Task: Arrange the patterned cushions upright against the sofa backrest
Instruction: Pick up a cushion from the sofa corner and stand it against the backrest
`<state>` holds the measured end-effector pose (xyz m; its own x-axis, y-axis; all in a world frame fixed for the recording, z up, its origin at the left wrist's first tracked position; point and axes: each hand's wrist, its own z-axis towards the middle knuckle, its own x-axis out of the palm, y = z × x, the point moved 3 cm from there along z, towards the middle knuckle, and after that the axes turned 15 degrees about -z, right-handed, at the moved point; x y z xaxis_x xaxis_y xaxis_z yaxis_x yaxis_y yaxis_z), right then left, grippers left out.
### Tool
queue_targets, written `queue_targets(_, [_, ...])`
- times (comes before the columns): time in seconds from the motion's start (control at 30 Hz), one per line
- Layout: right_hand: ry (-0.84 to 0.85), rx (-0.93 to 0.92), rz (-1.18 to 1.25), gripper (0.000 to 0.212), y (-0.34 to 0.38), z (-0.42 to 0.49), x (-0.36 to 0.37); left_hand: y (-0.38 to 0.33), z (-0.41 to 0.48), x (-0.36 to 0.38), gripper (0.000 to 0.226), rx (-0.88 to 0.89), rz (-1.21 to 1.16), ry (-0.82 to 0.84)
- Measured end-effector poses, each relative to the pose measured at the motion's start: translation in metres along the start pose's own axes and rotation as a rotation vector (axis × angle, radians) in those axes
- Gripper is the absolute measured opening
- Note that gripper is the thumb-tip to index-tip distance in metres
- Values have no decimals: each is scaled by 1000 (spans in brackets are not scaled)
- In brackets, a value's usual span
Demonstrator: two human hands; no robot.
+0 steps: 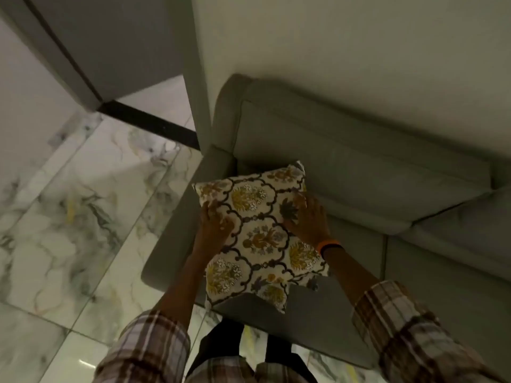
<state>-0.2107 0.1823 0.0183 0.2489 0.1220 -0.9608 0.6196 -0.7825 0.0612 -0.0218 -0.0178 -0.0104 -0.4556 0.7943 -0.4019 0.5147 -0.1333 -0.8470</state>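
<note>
A cream cushion point(260, 233) with a yellow and brown floral pattern is held over the left end of the grey sofa seat, tilted with its face towards me. My left hand point(214, 221) grips its left edge. My right hand point(307, 217), with an orange wristband, grips its right edge. The sofa backrest point(345, 161) rises just behind the cushion. The cushion's far corner lies close to the backrest; whether it touches is unclear.
The sofa's left armrest point(179, 239) runs beside the cushion. A marble-tiled floor point(83, 205) spreads to the left. A wall point(359, 51) stands behind the sofa, and a wall corner with a dark strip point(149, 123) at its foot lies far left.
</note>
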Motion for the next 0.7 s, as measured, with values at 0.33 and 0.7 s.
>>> queue_targets(0.33, [457,180,888,101,-59,15,74,37,-3,28,87,-428,-623,-286])
queue_targets(0.7, [87,277,1150,56,-157,-112,-5,-79,-44,124,93,-18,-580,-224])
